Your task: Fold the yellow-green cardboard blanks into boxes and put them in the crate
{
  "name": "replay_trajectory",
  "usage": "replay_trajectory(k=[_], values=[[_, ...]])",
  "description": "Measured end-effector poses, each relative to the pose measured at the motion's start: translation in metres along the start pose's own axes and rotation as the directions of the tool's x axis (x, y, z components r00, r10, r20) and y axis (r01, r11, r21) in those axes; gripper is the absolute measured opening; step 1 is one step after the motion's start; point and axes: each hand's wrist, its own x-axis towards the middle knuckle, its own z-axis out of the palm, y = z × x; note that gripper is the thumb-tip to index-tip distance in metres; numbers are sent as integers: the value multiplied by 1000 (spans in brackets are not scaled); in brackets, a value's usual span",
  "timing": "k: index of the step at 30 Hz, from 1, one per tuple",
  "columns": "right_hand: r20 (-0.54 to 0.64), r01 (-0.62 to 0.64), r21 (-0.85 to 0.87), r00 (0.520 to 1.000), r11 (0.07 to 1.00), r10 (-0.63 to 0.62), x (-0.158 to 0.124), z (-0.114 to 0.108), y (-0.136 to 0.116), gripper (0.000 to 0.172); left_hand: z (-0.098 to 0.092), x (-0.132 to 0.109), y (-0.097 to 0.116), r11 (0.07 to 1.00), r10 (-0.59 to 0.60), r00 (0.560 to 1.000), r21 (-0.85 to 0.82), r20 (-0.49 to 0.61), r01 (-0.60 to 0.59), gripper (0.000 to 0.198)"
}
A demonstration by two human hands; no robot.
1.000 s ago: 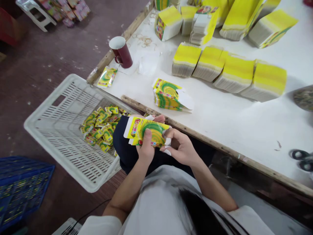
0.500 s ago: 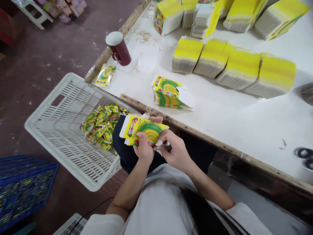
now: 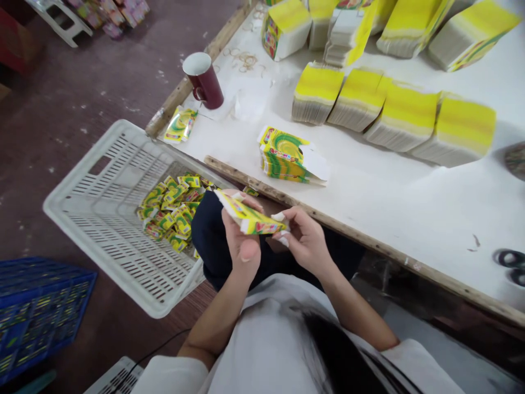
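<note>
A small yellow and green printed carton (image 3: 250, 216) is held over my lap, tilted so that its narrow side faces up. My left hand (image 3: 243, 241) is wrapped round its left part, the thumb apart from the near side. At the carton's right end, the fingers of my right hand (image 3: 303, 238) pinch its edge; white coverings show on the thumb and finger tips. Just beyond, on the table, rests a pile of flat printed cartons (image 3: 287, 156) with white flaps. To the left, a white plastic crate (image 3: 102, 219) contains many small yellow cartons (image 3: 172, 210).
The white table (image 3: 394, 202) has a raised wooden edge (image 3: 262, 189) in front of me. Stacks of yellow cartons (image 3: 363, 98) stand farther back. A maroon mug (image 3: 208, 87), rubber bands (image 3: 244, 59) and black-handled scissors (image 3: 511, 258) lie around. A blue crate (image 3: 45, 312) is on the floor.
The carton has turned from its broad printed face to its narrow side. My left thumb has come off its face, and my right hand has shifted slightly right along with the carton's end.
</note>
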Motion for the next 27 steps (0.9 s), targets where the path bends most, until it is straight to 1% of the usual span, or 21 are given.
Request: replay_trajectory(k=[1,3,4,5,7,9,10,11,12,14,15,16,17,19,20,21,22,23,24,26,27], values=[[-41,6,-2,999,1000,-6,1,-3,-1,20,2,-3,0,1000,23,1000,0,6,-23,67],[-88,18,8,996,1000,-17,3,-6,-2,19,5,-8,-2,999,39,999,-11,-36,-40,40],[-94,28,20,995,999,-26,4,-7,-2,19,6,-10,-3,999,23,998,-22,-66,-25,31],[-93,42,33,995,999,-39,5,-8,-1,19,7,-10,-3,999,0,996,-44,-92,-4,28],[-92,87,46,992,995,-83,5,-12,0,16,6,-7,-2,994,-71,994,-90,-89,63,31],[-115,138,-4,984,990,-137,6,-21,1,10,-1,1,4,987,-134,991,-91,-29,131,36],[-131,170,-62,975,984,-177,6,-28,1,6,-6,6,9,987,-144,989,-76,8,145,43],[-144,203,-143,964,969,-224,7,-35,0,5,-12,12,16,989,-134,990,-57,44,136,52],[-144,238,-240,950,941,-277,7,-43,-2,7,-19,18,23,993,-110,990,-30,89,114,65],[-93,315,-431,917,846,-389,8,-55,-6,16,-32,28,38,998,-43,978,59,203,31,78],[-48,357,-502,898,787,-438,8,-59,-9,20,-36,30,45,991,-22,958,136,285,-18,81],[6,399,-552,880,732,-475,8,-60,-11,23,-38,31,50,968,-34,925,242,378,-63,85],[60,444,-582,859,682,-508,7,-60,-13,25,-37,31,55,924,-69,884,364,462,-118,89],[155,521,-602,820,605,-552,5,-56,-14,26,-30,26,57,767,-180,797,589,577,-253,99],[185,544,-607,806,580,-562,3,-54,-12,26,-25,23,56,682,-230,764,660,603,-315,100],[193,551,-614,799,565,-569,1,-51,-10,26,-20,21,53,615,-271,745,705,610,-353,97],[167,534,-625,804,569,-571,-1,-49,-6,25,-16,18,48,571,-291,743,733,602,-371,92],[101,492,-633,818,597,-566,-3,-47,-2,24,-13,15,44,548,-289,760,752,582,-367,85],[0,430,-629,833,648,-553,-5,-46,2,28,-11,14,39,537,-272,788,766,552,-352,80],[-232,297,-530,850,794,-473,-9,-43,10,48,-11,10,31,532,-207,847,783,489,-322,74],[-312,246,-423,865,872,-394,-11,-40,13,56,-12,9,28,534,-178,864,784,470,-317,74]])
